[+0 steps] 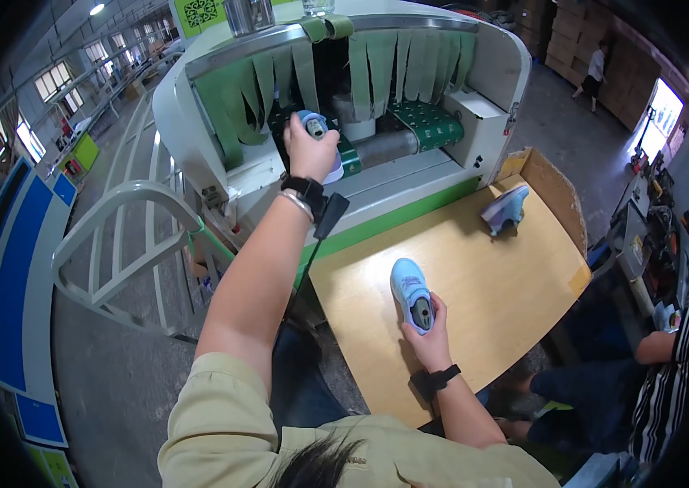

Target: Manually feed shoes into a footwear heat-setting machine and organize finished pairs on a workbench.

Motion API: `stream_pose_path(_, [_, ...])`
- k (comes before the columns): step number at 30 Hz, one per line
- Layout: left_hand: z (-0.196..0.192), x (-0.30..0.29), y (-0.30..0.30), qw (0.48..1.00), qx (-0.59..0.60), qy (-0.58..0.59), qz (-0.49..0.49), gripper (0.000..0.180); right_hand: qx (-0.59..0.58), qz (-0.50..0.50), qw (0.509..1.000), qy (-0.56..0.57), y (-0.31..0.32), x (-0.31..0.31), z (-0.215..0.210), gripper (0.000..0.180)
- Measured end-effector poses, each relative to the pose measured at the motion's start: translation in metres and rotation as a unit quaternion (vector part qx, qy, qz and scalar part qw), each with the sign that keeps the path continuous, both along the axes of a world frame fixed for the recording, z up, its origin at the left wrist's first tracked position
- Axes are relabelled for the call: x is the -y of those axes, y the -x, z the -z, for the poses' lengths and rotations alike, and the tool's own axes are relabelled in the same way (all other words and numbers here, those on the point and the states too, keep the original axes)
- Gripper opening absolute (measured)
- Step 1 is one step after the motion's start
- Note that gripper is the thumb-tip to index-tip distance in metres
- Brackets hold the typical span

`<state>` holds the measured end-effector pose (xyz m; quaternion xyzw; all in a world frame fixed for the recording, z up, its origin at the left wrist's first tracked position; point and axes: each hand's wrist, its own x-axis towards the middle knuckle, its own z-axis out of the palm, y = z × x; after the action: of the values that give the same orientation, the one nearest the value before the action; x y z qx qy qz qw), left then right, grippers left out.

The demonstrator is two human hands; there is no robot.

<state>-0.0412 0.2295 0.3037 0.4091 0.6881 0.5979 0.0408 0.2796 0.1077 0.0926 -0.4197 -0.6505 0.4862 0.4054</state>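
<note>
A: Report left hand (309, 148) grip status.
B: Fingers closed around a light blue shoe (317, 130), held at the mouth of the conveyor machine (442, 65), over the green belt (430, 122).
A: Right hand (428, 332)?
B: Fingers clamped on the heel of a second blue shoe (409, 289), resting on the wooden table (507, 285).

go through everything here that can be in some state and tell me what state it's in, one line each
left hand: raised, gripping a shoe at the machine mouth
shoe in left hand: lifted, held
right hand: gripping a shoe's heel
light blue shoe: upright on the table
third shoe: on its side, untouched
green strip curtain: hanging, parted
</note>
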Motion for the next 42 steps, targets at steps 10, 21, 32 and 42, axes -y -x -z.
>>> stream_pose_path(10, [0.195,0.117,-0.118,0.894,-0.154,0.395,0.142,0.088,-0.143,0.065,0.985,0.067,0.006,-0.072,-0.047,0.067])
stream_pose_path(21, [0.233,0.12,-0.142,0.79,-0.211,0.534,0.215,0.108,0.097,0.136,0.911,-0.377,0.143,-0.314,-0.162,0.07])
stream_pose_path(32, [0.226,0.117,-0.136,0.784,-0.222,0.542,0.203,0.107,0.362,0.386,0.844,0.09,-0.081,-0.303,-0.007,0.098])
stream_pose_path(42, [0.229,0.123,-0.125,0.793,-0.205,0.539,0.199,0.111,0.354,0.096,0.893,-0.262,-0.03,-0.099,-0.022,0.088])
